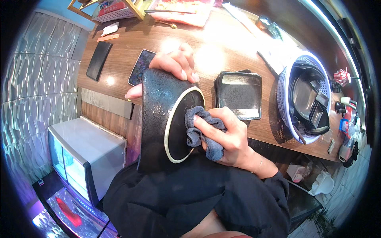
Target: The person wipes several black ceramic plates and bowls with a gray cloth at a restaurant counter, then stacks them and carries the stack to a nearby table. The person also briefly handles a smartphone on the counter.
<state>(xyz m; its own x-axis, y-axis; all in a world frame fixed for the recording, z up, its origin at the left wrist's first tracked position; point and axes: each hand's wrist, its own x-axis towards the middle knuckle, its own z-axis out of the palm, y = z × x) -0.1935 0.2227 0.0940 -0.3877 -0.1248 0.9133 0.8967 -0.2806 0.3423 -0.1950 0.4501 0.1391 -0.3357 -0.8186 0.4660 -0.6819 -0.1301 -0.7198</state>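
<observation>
A large black glazed ceramic dish (159,98) is tilted up on edge close to my body, its underside with a pale oval foot ring (168,134) facing me. At its upper rim my left hand (175,64) grips it, the thumb on the left side and the fingers over the top. My right hand (229,134) presses a bunched grey-blue cloth (205,131) against the base inside the ring. Just right of the dish, a stack of square black ceramic plates (239,95) rests on the wooden table (131,38).
A white plastic basket (282,98) holds several black dishes at the right. Beyond my left hand lie a smartphone (141,68) and a black wallet-like case (99,61). A pinkish tray (190,19) stands at the back. Below left is a lit fish tank (71,211) with a red fish.
</observation>
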